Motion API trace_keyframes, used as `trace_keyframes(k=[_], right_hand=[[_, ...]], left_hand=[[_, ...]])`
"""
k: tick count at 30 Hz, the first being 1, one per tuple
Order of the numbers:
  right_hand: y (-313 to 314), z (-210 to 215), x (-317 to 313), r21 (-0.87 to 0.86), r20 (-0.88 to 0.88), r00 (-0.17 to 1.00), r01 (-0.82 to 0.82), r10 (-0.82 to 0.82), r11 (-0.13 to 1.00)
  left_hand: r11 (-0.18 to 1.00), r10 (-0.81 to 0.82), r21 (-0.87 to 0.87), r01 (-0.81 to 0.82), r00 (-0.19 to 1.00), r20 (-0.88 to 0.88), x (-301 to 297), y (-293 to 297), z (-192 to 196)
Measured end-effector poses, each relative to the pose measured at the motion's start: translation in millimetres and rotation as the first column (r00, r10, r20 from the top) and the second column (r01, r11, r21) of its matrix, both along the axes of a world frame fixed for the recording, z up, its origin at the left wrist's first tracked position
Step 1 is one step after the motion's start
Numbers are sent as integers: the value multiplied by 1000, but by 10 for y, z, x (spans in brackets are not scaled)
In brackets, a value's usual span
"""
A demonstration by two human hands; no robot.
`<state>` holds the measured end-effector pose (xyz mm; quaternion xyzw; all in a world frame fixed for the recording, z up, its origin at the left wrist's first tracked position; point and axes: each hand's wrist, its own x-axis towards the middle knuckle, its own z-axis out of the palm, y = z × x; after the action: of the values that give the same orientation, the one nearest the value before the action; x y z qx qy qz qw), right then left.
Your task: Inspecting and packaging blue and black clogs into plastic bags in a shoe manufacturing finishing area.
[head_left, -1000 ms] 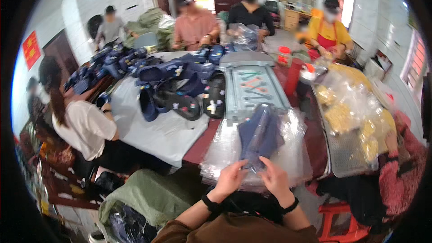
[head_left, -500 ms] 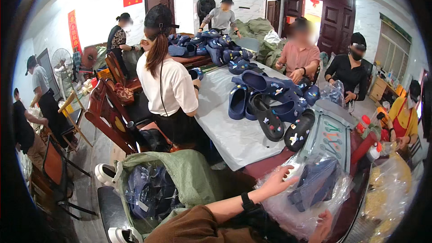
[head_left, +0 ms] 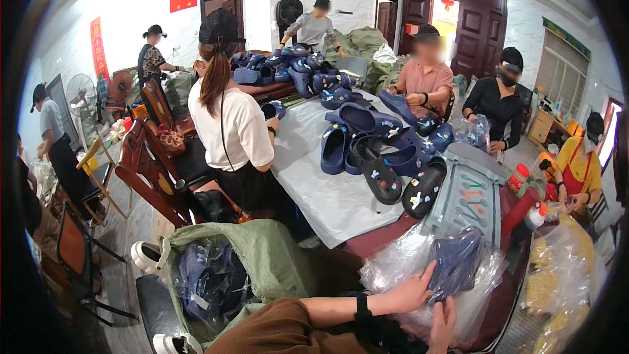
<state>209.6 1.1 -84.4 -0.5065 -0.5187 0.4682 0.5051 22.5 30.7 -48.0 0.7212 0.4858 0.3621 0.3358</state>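
Left hand (head_left: 411,290): comes in from the lower edge on a brown-sleeved forearm with a black wristband (head_left: 362,306). Fingers curled closed onto the near edge of a dark navy foam clog (head_left: 457,263), pinching it through a crinkled clear plastic bag (head_left: 393,263). The clog lies just beyond the fingertips, toe pointing away, matte, soft-looking, partly veiled by glare on the film.

Right hand (head_left: 443,324): low in frame, fingers raised against the underside of the same bag, just below the clog. Palm cut off by the lower edge; whether its grip is closed on anything cannot be told.

Bag and clog rest on the near corner of a dark red-brown worktop (head_left: 373,241). To the right, a heap of clear bags with yellow contents (head_left: 557,275), detail unreadable. To the left, on the floor, an open olive-green woven sack (head_left: 268,259) holding more bagged dark shoes; its lower part is hidden by the sleeve.

Beyond the clog: a grey moulded plastic tray (head_left: 466,191) with coloured small parts, and red bottles with white caps (head_left: 521,204) beside it. Further on, a white sheet (head_left: 314,183) covers the worktop, carrying loose navy and black clogs (head_left: 377,164), some with small bright charms.

Far: a seated person in a white shirt (head_left: 232,124) at the left side, other people along the right side and far end, faces blurred. A further pile of navy clogs (head_left: 298,69) at the far end.
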Motion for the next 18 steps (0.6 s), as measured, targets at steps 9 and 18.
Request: trace_keyframes(k=[9,18], right_hand=[[7,106,-34,86,-263,922,-271,284,959],[-97,170,-164,184,-129,897,-398,423,899]], left_hand=[[987,-50,143,77,982,-180,-68,-84,47],[983,162,126,-131,948,-275,2,-75,-61]])
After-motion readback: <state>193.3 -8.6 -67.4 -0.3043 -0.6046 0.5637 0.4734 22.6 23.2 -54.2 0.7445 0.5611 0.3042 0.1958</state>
